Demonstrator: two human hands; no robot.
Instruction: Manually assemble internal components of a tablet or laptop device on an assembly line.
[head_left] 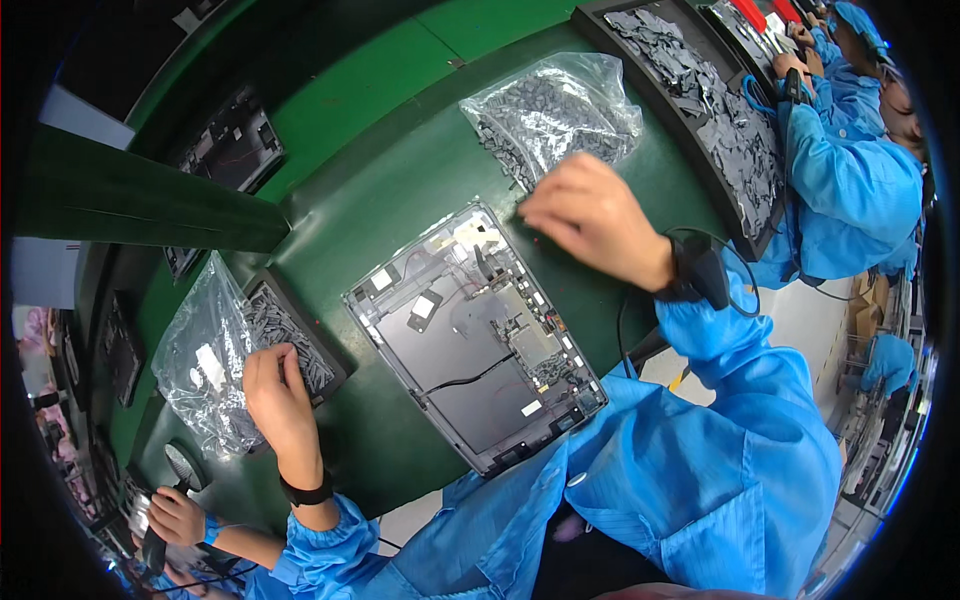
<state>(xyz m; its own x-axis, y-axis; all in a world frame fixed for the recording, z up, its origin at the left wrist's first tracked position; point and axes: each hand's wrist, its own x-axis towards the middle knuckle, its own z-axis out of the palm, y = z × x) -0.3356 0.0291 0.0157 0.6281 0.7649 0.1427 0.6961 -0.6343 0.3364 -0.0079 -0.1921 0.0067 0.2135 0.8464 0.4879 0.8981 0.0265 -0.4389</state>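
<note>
A laptop's lower shell (460,345) lies tilted on the green table in front of me, its circuit board (527,335) and a black cable showing. My left hand (278,397) is at the near edge of a dark tray of small grey strips (285,330), beside a clear plastic bag (200,365). Its fingers are curled together; anything in them is too small to see. My right hand (595,218), slightly blurred, hovers above the table right of the shell, just below a clear bag of small black pieces (555,110). Its thumb and fingertips are pinched together, their contents hidden.
A long black tray of dark flat pieces (735,140) runs along the right. Beyond it sits a co-worker in a blue sleeve (840,160). At lower left, another person's hand (178,515) holds a tool. A green beam (150,205) and more laptop shells (235,145) are at left.
</note>
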